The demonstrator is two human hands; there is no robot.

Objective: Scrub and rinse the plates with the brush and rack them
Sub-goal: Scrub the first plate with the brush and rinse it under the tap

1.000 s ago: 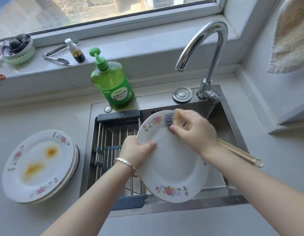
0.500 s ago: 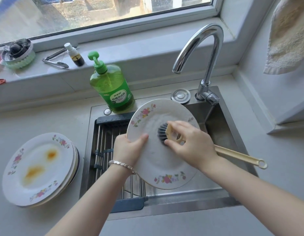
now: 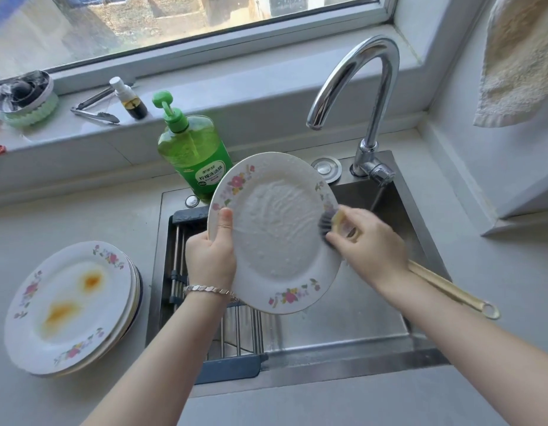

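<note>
Notes from the sink. The person holds one floral-rimmed plate (image 3: 275,235) tilted up over the sink (image 3: 328,365), face toward them. The plate's surface is wet and streaked with suds.

The left hand (image 3: 209,256) grips the plate's left edge, with the thumb laid across the front rim. The fingers are curled behind the plate, out of sight. A silver bracelet (image 3: 208,289) sits on that wrist.

The right hand (image 3: 368,244) is closed round the brush (image 3: 445,285) close to its head. The dark bristles press on the plate's right rim. The pale handle runs back under the wrist toward the right and ends in a loop above the counter beside the sink.

The drying rack (image 3: 178,256) is a set of metal rods in a dark frame, laid across the left part of the sink. It lies below and behind the held plate.

A stack of plates (image 3: 70,309) sits on the counter left of the sink, well apart from the held one. The top plate carries orange-yellow smears.

A green soap bottle (image 3: 192,152) with a pump stands at the sink's back-left corner, and the held plate's upper rim partly covers it. A chrome faucet (image 3: 368,87) arches up at the back right, spout pointing down over the basin.

On the windowsill lie metal tongs (image 3: 94,113), a small spray bottle (image 3: 129,99) and a round green-based tub (image 3: 26,99). A beige towel (image 3: 518,56) hangs on the wall at upper right.
</note>
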